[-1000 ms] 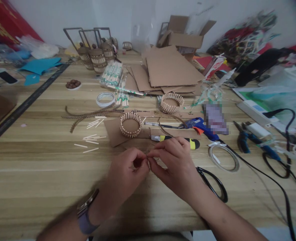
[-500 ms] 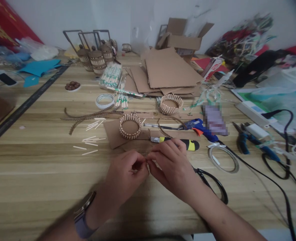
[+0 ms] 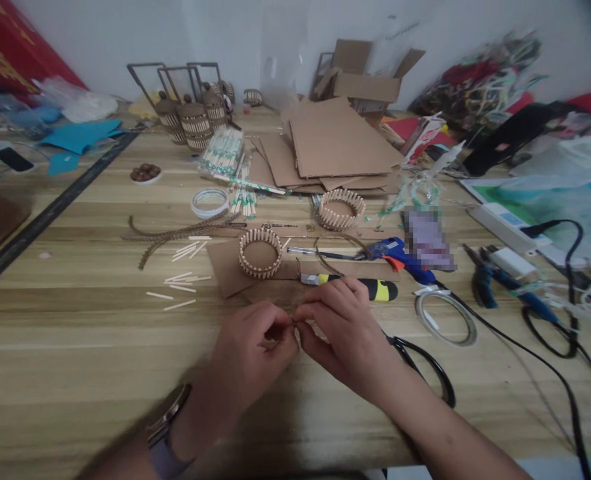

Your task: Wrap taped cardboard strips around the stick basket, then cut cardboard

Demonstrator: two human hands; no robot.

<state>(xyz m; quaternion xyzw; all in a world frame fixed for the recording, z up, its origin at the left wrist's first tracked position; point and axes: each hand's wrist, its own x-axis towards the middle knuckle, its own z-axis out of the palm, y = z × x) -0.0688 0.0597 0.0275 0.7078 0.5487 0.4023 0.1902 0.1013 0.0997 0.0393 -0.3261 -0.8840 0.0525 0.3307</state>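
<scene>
My left hand (image 3: 255,340) and my right hand (image 3: 343,333) meet fingertip to fingertip low over the table. Both are pinched closed on something too small to make out. Just beyond them lies a yellow-and-black utility knife (image 3: 383,289), partly covered by my right hand. A ring of short wooden sticks (image 3: 260,253) stands on a cardboard piece (image 3: 223,270), and a second stick ring (image 3: 341,208) sits farther back. Loose short sticks (image 3: 179,288) are scattered to the left. Black-handled scissors (image 3: 428,363) lie partly under my right forearm.
A blue glue gun (image 3: 400,253), tape roll (image 3: 445,317) and pliers (image 3: 518,293) lie right, with a black cable trailing forward. Cardboard sheets (image 3: 343,137), wrapped sticks (image 3: 221,152) and small lidded stick baskets (image 3: 195,125) stand behind. Brown braided strips (image 3: 168,233) and a bowl of brown beads (image 3: 145,173) are left.
Both hands keep their fingertips together, with only a very slight shift of the fingers. The things on the table stay in place.
</scene>
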